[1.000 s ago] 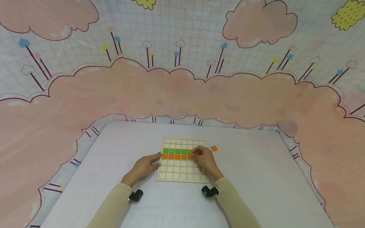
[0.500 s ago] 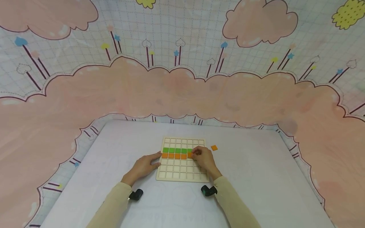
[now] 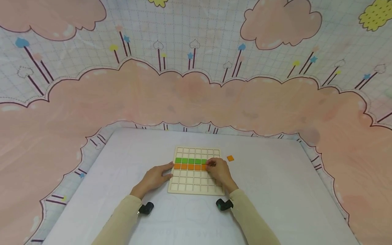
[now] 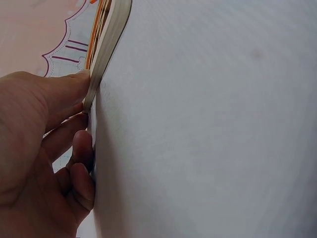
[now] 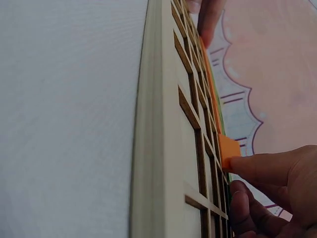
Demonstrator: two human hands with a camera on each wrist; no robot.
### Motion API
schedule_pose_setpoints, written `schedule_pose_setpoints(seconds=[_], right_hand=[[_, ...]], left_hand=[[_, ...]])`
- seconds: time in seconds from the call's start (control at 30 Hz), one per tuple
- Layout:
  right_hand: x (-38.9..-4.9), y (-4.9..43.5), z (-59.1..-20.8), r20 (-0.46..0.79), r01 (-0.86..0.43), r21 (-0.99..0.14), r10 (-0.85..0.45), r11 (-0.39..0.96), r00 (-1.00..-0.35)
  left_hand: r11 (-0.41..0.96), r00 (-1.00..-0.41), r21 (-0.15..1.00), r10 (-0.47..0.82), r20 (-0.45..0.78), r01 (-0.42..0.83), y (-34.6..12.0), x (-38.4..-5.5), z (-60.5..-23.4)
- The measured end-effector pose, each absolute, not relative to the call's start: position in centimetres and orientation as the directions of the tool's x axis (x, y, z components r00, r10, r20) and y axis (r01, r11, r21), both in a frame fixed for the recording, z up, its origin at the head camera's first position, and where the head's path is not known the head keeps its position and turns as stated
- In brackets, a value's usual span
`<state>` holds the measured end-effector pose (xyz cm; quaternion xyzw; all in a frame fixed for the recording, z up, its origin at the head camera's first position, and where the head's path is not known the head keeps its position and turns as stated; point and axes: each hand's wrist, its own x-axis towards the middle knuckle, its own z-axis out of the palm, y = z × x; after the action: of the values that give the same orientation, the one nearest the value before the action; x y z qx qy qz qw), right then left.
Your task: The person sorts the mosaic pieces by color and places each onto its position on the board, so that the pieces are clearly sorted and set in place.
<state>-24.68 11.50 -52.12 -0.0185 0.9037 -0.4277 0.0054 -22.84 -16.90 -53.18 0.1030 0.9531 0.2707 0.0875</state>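
A pale wooden grid board (image 3: 196, 193) lies on the white table. One row of its cells holds green square tiles (image 3: 191, 161), and the row nearer the person holds orange tiles (image 3: 184, 166). My right hand (image 3: 219, 172) pinches another orange tile (image 3: 204, 167) at the right end of that orange row. In the right wrist view this tile (image 5: 229, 148) stands up above the grid, the thumb against it. My left hand (image 3: 154, 177) touches the board's left edge with thumb and forefinger, its other fingers bent loosely below in the left wrist view.
A single loose orange tile (image 3: 230, 158) lies just right of the board. The white tabletop (image 3: 275, 180) spreads around the board. A patterned cloth (image 3: 196, 98) with clouds hangs behind it. Black cameras (image 3: 224, 205) sit at both wrists.
The orange tile in my right hand has come down lower and straighter in line with its row. The left hand stays at the board's edge.
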Motion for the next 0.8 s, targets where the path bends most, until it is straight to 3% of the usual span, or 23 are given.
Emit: schedule_pose_setpoints(seconds=[0.27,0.8], right_hand=[[-24.76,11.68,-52.16,0.034,-0.063,-0.748,-0.057,0.661,-0.998],[-24.04,12.01,-51.43,0.001,-0.055,-0.807,-0.092,0.588,-0.996]], left_hand=[[0.830,-0.963,0.537,0.245,-0.110,0.150,-16.78,-22.92,-52.90],[0.835,-0.965,0.531,0.237,-0.110,0.144,-16.89,-22.62,-52.99]])
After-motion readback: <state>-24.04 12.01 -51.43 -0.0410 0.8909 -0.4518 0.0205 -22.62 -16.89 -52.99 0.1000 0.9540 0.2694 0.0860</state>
